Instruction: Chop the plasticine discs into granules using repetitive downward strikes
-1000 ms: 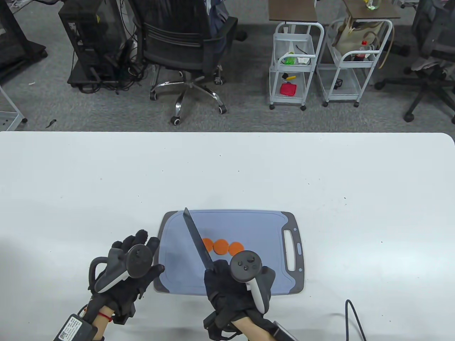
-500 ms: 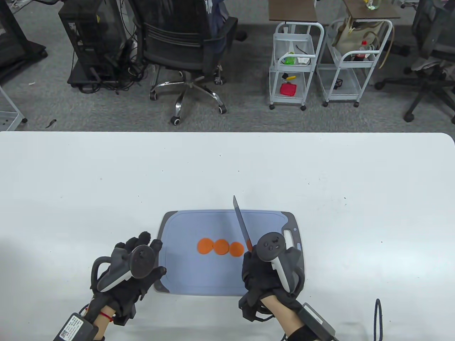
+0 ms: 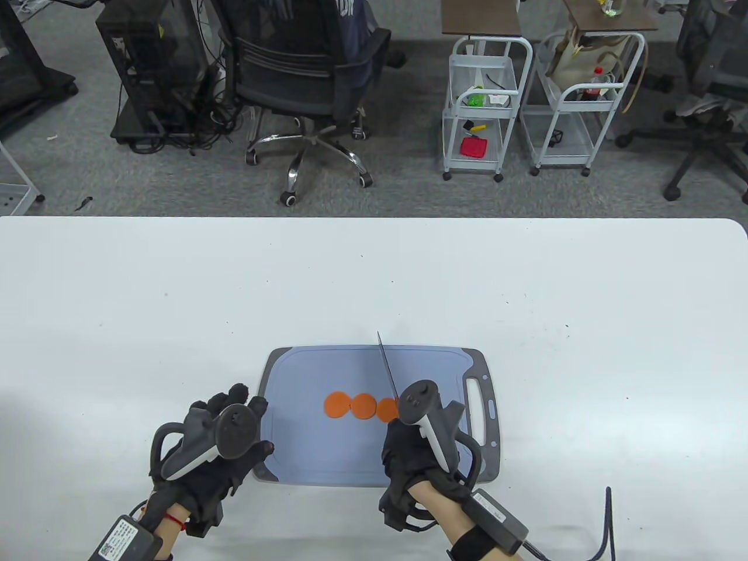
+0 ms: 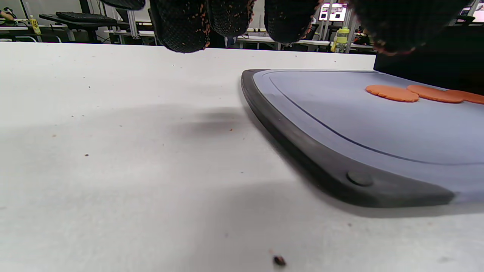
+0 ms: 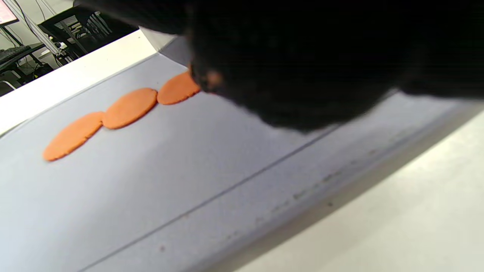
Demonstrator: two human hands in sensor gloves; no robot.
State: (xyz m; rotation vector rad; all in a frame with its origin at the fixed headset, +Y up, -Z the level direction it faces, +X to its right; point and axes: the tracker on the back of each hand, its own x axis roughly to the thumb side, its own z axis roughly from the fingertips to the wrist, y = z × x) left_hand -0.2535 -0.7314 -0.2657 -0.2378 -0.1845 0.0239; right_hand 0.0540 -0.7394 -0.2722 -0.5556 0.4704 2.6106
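the right hand grips a knife over the right end of three orange discs on the cutting board. the left hand rests at the board's near left corner, fingers loosely spread, holding nothing.

Knife leftward, onto rightmost disc.

orange discs on grey-blue, dark-rimmed cutting board; white table
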